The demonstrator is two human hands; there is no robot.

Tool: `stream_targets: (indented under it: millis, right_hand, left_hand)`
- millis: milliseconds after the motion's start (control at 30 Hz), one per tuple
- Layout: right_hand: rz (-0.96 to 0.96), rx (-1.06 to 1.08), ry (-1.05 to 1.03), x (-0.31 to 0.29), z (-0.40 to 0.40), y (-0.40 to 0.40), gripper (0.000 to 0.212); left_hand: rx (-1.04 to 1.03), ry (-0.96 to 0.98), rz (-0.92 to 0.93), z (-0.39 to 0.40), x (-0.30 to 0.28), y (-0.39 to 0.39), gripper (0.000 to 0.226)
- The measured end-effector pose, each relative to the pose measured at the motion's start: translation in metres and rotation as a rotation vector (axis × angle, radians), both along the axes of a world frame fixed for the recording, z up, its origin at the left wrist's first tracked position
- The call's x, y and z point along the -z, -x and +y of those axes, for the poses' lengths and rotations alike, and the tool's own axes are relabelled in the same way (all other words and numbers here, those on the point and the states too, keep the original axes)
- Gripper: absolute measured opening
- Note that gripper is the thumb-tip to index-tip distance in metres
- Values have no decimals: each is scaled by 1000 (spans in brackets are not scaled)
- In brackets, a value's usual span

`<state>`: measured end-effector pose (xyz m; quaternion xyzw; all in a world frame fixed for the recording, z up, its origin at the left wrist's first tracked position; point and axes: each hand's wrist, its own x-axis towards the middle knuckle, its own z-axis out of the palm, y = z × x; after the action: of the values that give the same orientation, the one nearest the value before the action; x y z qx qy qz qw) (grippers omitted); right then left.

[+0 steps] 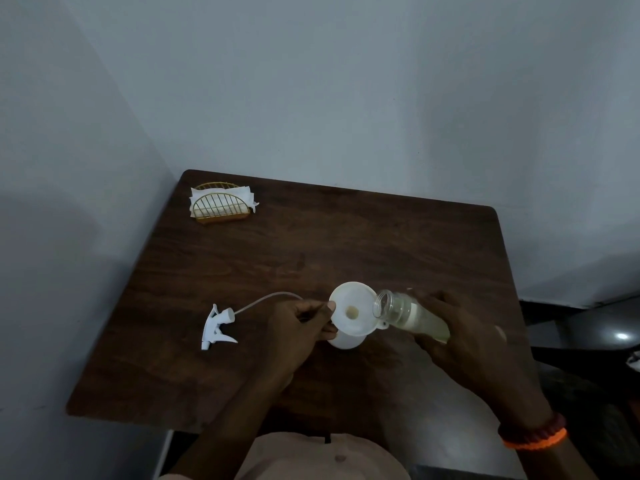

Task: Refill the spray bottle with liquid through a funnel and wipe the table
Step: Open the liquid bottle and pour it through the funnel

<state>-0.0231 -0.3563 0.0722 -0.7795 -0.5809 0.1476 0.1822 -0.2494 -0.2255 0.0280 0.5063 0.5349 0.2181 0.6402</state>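
A white funnel [353, 310] sits in the neck of the white spray bottle [346, 341], which stands on the dark wooden table [311, 244]. My left hand [298, 327] grips the funnel's left rim and the bottle beneath it. My right hand [460, 337] holds a clear refill bottle [408, 315] of pale yellowish liquid, tilted with its open mouth over the funnel's right rim. The white trigger sprayer head [218, 327] with its thin dip tube lies on the table to the left.
A gold wire napkin holder [221, 204] with white napkins stands at the table's far left corner. Grey walls close in behind and to the left. A dark seat shows past the table's right edge.
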Motion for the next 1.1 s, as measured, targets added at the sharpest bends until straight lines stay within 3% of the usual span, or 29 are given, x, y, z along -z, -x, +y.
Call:
stream_targets:
  millis: [367, 1100]
  right_hand:
    - [-112, -43, 52, -1, 0, -7, 69]
    - [-155, -72, 66, -4, 7, -6, 70]
  left_hand:
    - [-5, 14, -24, -2, -4, 2, 15]
    - [-3, 27, -54, -1, -6, 2, 15]
